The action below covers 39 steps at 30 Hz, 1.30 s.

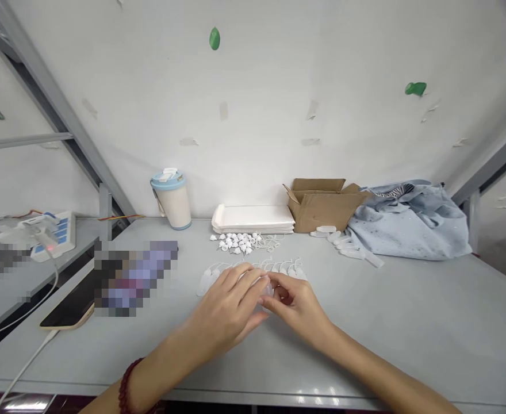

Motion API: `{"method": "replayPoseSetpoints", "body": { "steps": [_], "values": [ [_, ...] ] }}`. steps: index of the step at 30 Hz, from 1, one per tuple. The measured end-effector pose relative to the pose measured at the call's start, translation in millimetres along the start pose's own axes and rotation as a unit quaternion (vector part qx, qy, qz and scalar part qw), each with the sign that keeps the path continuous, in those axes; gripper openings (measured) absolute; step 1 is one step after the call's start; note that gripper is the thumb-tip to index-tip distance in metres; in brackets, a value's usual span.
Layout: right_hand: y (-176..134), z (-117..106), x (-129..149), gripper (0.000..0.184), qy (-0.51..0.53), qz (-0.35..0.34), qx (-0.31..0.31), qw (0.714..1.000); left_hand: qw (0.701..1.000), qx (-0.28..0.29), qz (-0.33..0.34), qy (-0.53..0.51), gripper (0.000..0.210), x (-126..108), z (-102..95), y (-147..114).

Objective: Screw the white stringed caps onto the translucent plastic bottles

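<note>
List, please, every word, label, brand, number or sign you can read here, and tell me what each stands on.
No text can be read.
Translucent piece in the right hand: none visible.
Cup: none visible.
Cardboard box: none visible.
Power strip: any marking too small to read.
Pixelated patch: nothing readable.

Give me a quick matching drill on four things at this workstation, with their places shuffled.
Things
1. Small white pointed pieces
2. Cream tumbler with a blue lid
3. Translucent piece, partly hidden
4. Brown open cardboard box

Places
A. Between the left hand and right hand
B. Left of the flat white rectangular stack
C. Between that stack and the pale blue cloth bundle
D. On the near side of that stack

Pairs: 1-D, 2-B, 3-A, 4-C
</note>
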State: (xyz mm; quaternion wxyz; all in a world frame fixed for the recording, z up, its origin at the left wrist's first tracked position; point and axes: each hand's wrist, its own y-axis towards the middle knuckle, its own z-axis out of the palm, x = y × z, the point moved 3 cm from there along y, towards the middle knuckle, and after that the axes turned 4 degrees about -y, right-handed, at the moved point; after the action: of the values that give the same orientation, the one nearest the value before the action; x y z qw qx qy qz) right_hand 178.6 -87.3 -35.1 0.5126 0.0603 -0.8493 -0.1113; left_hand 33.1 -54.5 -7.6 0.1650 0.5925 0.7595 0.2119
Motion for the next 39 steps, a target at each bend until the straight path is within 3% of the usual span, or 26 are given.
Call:
{"method": "replayPoseSetpoints", "body": {
  "steps": [6, 10, 14, 20, 39],
  "values": [
    [-5.8, 14.0, -0.2, 0.018, 0.064, 0.051, 0.091, 0.992, 0.999, -0.028, -0.041, -0.003, 0.039, -9.6, 5.1, -25.1],
    [-11.1, 22.7, 0.9, 0.019, 0.066, 0.063, 0.179, 0.980, 0.996, 0.025, -0.063, -0.057, 0.042, -12.2, -2.2, -44.2],
    [-15.3, 30.2, -0.1, 0.020, 0.051, 0.067, 0.225, 0.971, 0.987, 0.080, -0.099, -0.100, 0.045, -8.8, -7.5, -60.4],
    [-16.7, 36.5, -0.3, 0.017, 0.018, 0.043, 0.234, 0.971, 0.977, 0.120, -0.127, -0.118, 0.043, -4.0, -5.2, -68.5],
    [-16.8, 35.0, 3.0, 0.027, -0.046, 0.012, 0.235, 0.971, 0.962, 0.168, -0.145, -0.157, 0.037, 7.0, -13.5, -57.4]
  ]
}}
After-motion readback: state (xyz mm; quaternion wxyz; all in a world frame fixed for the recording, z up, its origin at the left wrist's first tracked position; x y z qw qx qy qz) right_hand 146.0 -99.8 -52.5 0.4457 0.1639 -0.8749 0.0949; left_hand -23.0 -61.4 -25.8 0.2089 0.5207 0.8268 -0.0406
